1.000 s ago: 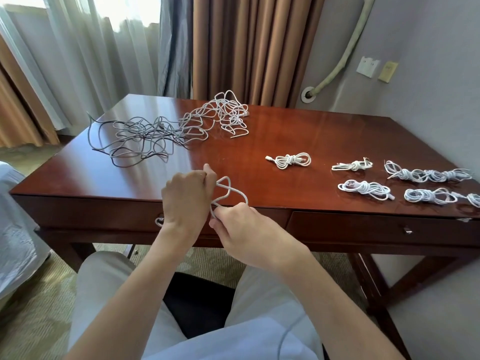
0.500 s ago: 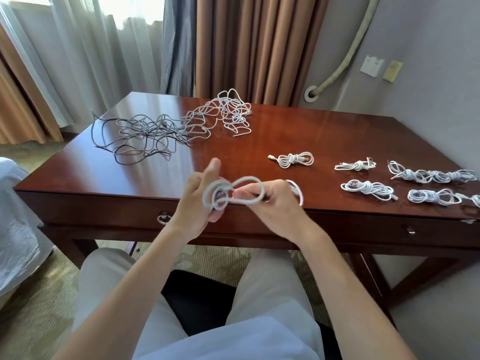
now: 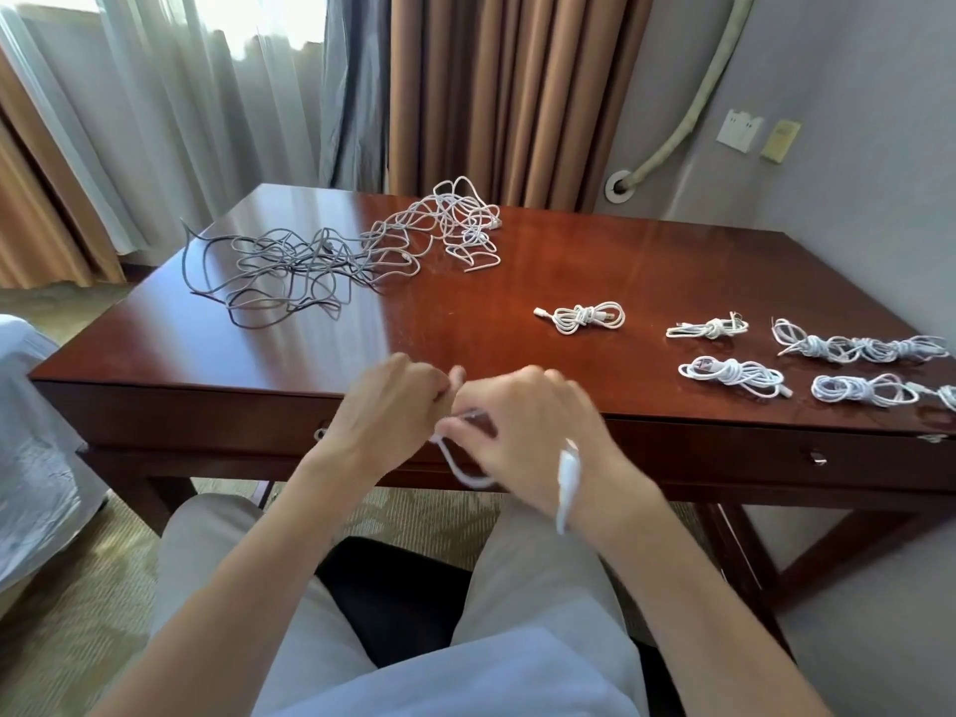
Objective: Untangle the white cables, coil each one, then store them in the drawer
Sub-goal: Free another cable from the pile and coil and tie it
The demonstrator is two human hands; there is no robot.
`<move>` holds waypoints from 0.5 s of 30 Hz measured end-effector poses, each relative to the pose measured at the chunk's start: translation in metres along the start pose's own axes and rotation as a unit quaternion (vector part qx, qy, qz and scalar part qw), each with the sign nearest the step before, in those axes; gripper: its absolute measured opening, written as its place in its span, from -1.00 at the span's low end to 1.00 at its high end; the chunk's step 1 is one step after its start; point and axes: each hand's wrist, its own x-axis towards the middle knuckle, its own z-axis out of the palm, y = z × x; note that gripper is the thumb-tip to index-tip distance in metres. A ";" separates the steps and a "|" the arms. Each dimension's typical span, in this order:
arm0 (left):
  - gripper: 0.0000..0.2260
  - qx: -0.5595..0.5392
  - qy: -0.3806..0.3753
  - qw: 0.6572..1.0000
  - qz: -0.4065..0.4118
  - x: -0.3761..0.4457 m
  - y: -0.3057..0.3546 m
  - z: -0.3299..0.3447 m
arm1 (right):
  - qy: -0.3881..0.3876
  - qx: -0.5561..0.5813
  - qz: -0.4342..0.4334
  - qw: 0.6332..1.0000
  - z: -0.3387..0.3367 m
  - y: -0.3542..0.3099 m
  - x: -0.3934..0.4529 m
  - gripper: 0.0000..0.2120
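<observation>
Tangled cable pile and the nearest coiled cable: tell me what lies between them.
Head view: only bare desk top separates the tangled cable pile from the nearest coiled cable.

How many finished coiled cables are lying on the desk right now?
At least 5, all on the right half: one near centre, one right of it, one nearer the front edge, a long far-right bundle, possibly several, and one front-right. Another is cut off at the frame edge.

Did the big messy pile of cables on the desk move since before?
No. The messy pile lies at the same far left corner of the desk, just as near the curtains. Only the hands move, winding another cable.
</observation>
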 end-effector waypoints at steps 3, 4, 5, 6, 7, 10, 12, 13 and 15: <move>-0.43 -0.155 -0.017 0.987 0.031 -0.007 0.003 0.005 | 0.028 0.126 0.028 0.991 -0.005 0.034 0.009 -0.74; -0.39 -0.231 0.001 0.973 0.002 -0.009 0.006 0.005 | 0.035 0.192 0.035 0.980 -0.002 0.044 0.011 -0.76; -0.38 -0.298 0.001 0.954 -0.022 -0.012 0.010 0.004 | 0.044 0.247 0.041 0.967 0.003 0.052 0.012 -0.77; -0.39 -0.351 -0.007 0.935 -0.038 -0.014 0.013 0.003 | 0.054 0.286 0.052 0.955 0.009 0.058 0.012 -0.76; -0.39 -0.393 -0.014 0.918 -0.048 -0.015 0.017 0.000 | 0.058 0.313 0.062 0.946 0.016 0.062 0.011 -0.76; -0.39 -0.497 0.033 0.863 -0.078 -0.012 0.019 0.000 | 0.067 0.335 0.085 0.936 0.045 0.062 0.004 -0.87; -0.38 -0.520 0.133 0.831 -0.150 -0.005 0.020 0.004 | 0.060 0.273 0.074 0.957 0.062 0.048 -0.003 -0.78; -0.37 -0.480 0.191 0.838 -0.176 -0.002 0.020 0.005 | 0.053 0.239 0.053 0.968 0.070 0.038 -0.007 -0.71; -0.36 -0.333 0.270 0.886 -0.175 0.001 0.015 0.006 | 0.023 0.178 0.002 0.984 0.075 0.017 -0.012 -0.69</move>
